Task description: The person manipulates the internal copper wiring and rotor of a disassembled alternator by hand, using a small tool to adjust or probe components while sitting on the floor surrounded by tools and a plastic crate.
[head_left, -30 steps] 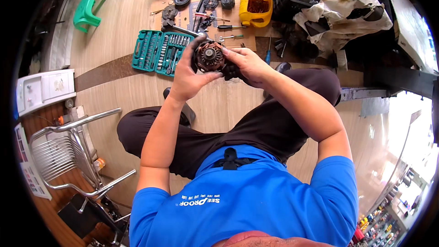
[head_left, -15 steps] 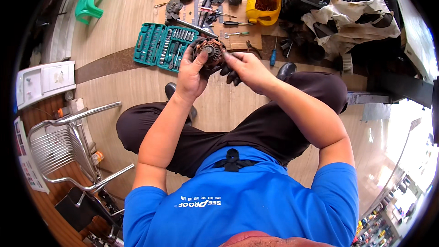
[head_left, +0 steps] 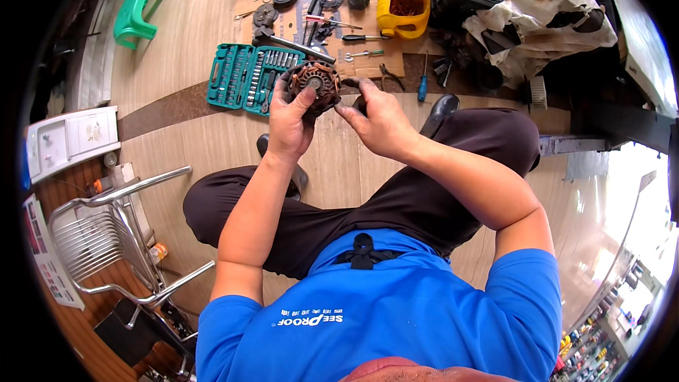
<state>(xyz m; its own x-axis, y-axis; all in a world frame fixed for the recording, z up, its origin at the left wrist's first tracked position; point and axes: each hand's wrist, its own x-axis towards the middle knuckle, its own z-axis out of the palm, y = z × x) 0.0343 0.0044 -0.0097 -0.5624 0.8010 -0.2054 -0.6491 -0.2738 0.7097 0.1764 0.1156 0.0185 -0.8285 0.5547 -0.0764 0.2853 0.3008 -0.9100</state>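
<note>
Right hand (head_left: 384,122) lower, pliers (head_left: 383,73) just beyond

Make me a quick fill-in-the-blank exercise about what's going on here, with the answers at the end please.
1. The left hand holds the round copper-wound part with its ____ across the face.
2. The teal tool case lies ____, so the sockets inside show.
3. The plastic stool at the upper left is coloured ____.
4. The screwdriver just right of the cardboard has a ____ handle.

Missing words: thumb; open; green; blue.
</note>
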